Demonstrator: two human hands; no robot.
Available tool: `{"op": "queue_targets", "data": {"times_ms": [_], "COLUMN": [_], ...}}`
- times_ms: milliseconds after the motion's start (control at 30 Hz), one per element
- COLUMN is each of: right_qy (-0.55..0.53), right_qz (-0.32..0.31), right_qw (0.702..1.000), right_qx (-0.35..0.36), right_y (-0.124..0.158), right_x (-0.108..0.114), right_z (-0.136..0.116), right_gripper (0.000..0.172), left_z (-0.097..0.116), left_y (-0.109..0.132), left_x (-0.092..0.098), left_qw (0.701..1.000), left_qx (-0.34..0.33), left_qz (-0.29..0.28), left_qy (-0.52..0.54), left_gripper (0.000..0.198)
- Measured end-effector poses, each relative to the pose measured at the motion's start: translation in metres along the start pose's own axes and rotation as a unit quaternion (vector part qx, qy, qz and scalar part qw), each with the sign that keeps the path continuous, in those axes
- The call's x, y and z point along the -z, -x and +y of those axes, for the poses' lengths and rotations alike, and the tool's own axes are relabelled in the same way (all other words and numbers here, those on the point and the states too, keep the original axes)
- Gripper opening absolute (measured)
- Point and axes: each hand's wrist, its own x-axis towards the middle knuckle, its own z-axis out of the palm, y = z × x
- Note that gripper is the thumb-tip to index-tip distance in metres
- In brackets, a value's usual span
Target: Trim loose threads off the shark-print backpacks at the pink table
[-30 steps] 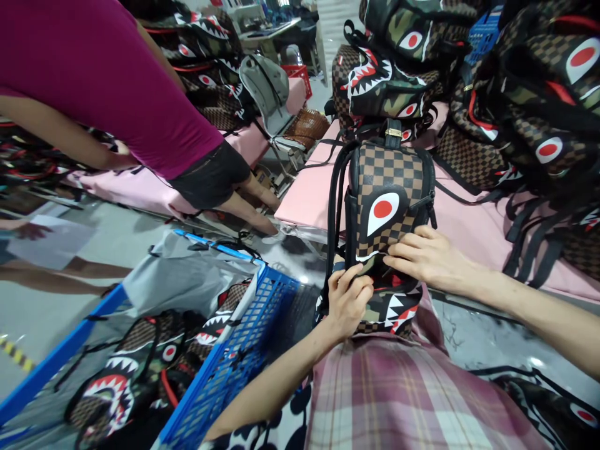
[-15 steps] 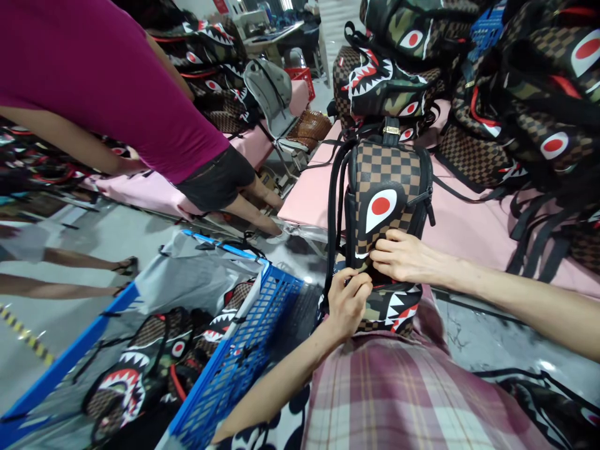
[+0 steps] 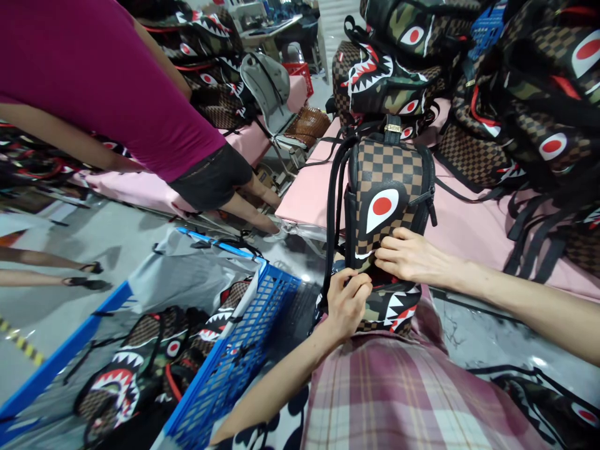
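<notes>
A brown-and-black checkered backpack (image 3: 392,169) with a printed red eye and shark teeth leans on the table edge against my body. Its front pocket gapes a little, showing a red and dark inside. My left hand (image 3: 347,300) pinches the left edge of that opening, fingers curled. On the right side of the same opening, my right hand (image 3: 410,256) has its fingers bent over the upper edge, gripping the backpack just below the eye. The fingertips of both hands are partly hidden in the opening.
A pink-covered table (image 3: 307,194) carries piled shark-print backpacks (image 3: 403,81) behind and to the right. At lower left stands a blue crate (image 3: 244,337) holding more backpacks. A person in a magenta shirt (image 3: 117,94) stands at left; another person's legs (image 3: 42,269) show beyond. A grey chair (image 3: 267,81) stands behind.
My right hand has shifted slightly right along the pocket opening, and the gap between my hands shows a bit more. The far person's legs have moved left.
</notes>
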Motion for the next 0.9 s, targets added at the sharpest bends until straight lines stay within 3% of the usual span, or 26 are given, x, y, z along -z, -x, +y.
{"op": "queue_targets", "data": {"times_ms": [233, 467, 667, 733, 800, 900], "right_qy": [0.001, 0.008, 0.001, -0.006, -0.049, -0.156], "right_qz": [0.021, 0.021, 0.011, 0.017, 0.024, 0.002], "right_qw": [0.999, 1.000, 1.000, 1.000, 0.992, 0.953], "right_qx": [0.032, 0.014, 0.024, -0.016, -0.112, -0.260], "right_y": [-0.004, -0.001, -0.005, 0.001, 0.013, 0.033], "right_x": [-0.012, 0.000, -0.004, 0.003, 0.015, 0.030], "right_z": [-0.001, 0.000, 0.001, 0.005, 0.007, -0.003], "right_gripper": [0.028, 0.031, 0.031, 0.032, 0.027, 0.030], "left_z": [0.001, 0.001, 0.003, 0.005, 0.008, 0.012], "left_y": [-0.001, 0.001, -0.001, -0.004, -0.009, -0.017], "left_x": [0.001, -0.001, 0.003, 0.007, 0.012, 0.016], "left_qw": [1.000, 1.000, 1.000, 1.000, 0.999, 0.996], "left_qx": [-0.007, 0.013, 0.008, 0.013, 0.017, 0.020], "left_qz": [0.007, 0.006, -0.002, -0.020, -0.045, -0.073], "left_qy": [0.003, 0.010, 0.011, 0.001, -0.010, -0.037], "left_gripper": [0.020, 0.019, 0.018, 0.014, 0.014, 0.022]}}
